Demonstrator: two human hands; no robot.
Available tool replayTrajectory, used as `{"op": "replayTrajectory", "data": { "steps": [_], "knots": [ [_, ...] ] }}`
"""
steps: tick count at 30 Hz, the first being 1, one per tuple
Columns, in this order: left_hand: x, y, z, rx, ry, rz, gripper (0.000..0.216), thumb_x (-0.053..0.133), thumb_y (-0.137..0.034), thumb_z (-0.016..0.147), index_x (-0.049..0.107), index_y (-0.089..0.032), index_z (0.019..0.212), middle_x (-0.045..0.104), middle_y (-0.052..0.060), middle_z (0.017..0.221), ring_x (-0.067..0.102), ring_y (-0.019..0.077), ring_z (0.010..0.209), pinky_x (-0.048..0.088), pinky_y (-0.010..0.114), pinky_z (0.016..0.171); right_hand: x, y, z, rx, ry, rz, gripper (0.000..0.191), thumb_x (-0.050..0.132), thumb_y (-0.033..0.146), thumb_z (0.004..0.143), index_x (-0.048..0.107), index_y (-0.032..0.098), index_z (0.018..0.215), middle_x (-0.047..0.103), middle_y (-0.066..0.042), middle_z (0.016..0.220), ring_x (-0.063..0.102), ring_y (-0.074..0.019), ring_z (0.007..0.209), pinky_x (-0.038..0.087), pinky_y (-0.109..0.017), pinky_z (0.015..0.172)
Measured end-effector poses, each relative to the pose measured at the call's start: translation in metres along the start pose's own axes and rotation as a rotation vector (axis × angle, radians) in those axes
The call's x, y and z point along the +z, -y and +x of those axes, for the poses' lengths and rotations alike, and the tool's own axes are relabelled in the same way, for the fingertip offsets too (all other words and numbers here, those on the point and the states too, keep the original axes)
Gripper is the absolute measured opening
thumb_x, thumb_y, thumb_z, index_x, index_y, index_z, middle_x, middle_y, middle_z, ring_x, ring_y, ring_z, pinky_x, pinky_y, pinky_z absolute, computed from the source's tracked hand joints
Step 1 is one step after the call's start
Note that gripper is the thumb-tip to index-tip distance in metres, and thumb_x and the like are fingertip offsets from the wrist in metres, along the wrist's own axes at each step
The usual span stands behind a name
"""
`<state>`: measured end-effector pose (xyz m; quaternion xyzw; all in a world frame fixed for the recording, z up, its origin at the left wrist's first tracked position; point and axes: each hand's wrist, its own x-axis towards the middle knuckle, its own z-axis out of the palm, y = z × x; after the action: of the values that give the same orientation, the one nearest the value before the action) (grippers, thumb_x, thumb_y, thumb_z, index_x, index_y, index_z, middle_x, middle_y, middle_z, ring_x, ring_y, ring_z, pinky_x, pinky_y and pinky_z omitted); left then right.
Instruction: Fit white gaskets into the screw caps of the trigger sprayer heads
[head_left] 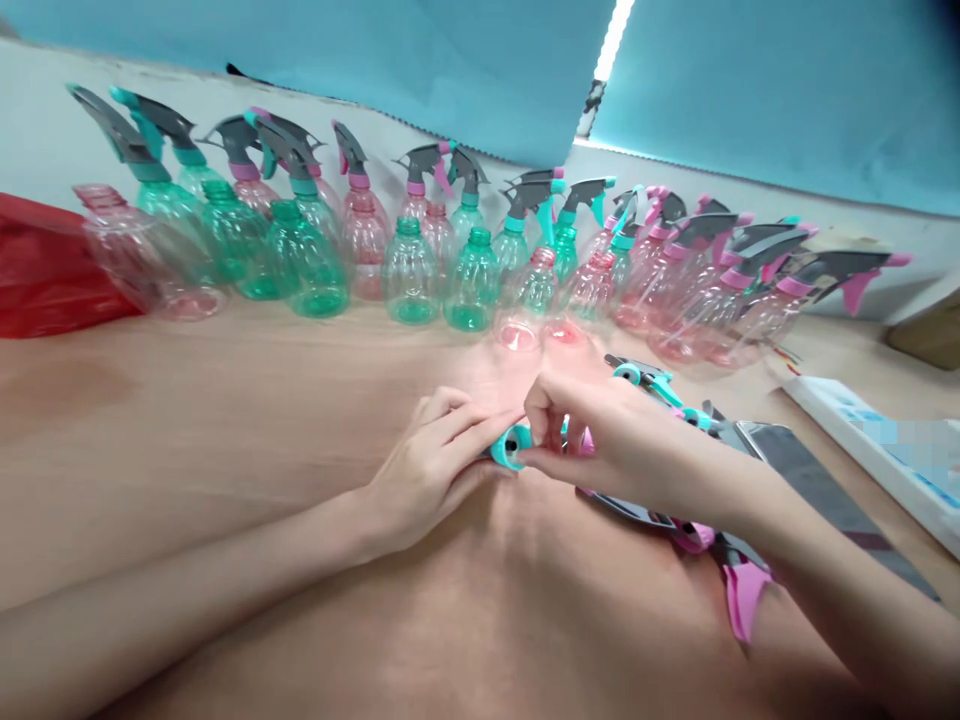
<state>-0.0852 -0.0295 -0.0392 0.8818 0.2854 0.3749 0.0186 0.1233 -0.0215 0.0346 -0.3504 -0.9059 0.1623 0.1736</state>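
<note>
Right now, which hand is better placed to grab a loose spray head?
Probably the right hand: the loose spray heads lie beside its forearm; the left hand, at the teal cap, is farther.

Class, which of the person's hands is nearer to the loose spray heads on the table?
Right. The right hand is beside the loose spray heads, partly hiding them; the left hand is farther off, to their left.

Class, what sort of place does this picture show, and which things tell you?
Probably a workshop table: uncapped bottles, green and pink, loose spray heads, and other bottles with heads fitted.
</note>
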Motion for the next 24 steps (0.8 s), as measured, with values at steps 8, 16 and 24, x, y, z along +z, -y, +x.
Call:
{"op": "replayTrajectory", "data": {
  "steps": [8,16,24],
  "knots": [
    [-0.002,0.000,-0.003,-0.011,0.006,-0.016,0.027,0.046,-0.026,0.096,0.050,-0.017,0.121,0.064,0.004,0.095,0.048,0.0180,0.090,0.028,0.036,0.082,0.007,-0.003,0.005,0.104,0.073,0.133,0.025,0.060,0.022,0.078,0.036,0.022,0.071,0.046,0.008,0.064,0.040,-0.0069,0.054,0.030,-0.019,0.048],
    [-0.002,0.002,-0.003,-0.036,0.018,-0.010,0.018,0.044,-0.027,0.096,0.059,-0.019,0.101,0.061,0.002,0.082,0.042,0.0166,0.079,0.026,0.036,0.078,0.022,0.003,0.004,0.062,0.021,0.157,0.029,0.052,0.007,0.069,0.028,0.023,0.067,0.035,0.010,0.058,0.029,-0.0065,0.050,0.022,-0.020,0.044],
    [-0.005,0.003,-0.003,-0.080,0.040,-0.006,0.022,0.042,-0.027,0.097,0.061,-0.020,0.105,0.060,0.003,0.085,0.043,0.0168,0.081,0.026,0.037,0.081,0.029,0.009,0.003,0.092,-0.058,0.147,0.031,0.050,0.007,0.065,0.024,0.023,0.066,0.035,0.010,0.055,0.028,-0.0071,0.048,0.021,-0.021,0.044]
  ]
}}
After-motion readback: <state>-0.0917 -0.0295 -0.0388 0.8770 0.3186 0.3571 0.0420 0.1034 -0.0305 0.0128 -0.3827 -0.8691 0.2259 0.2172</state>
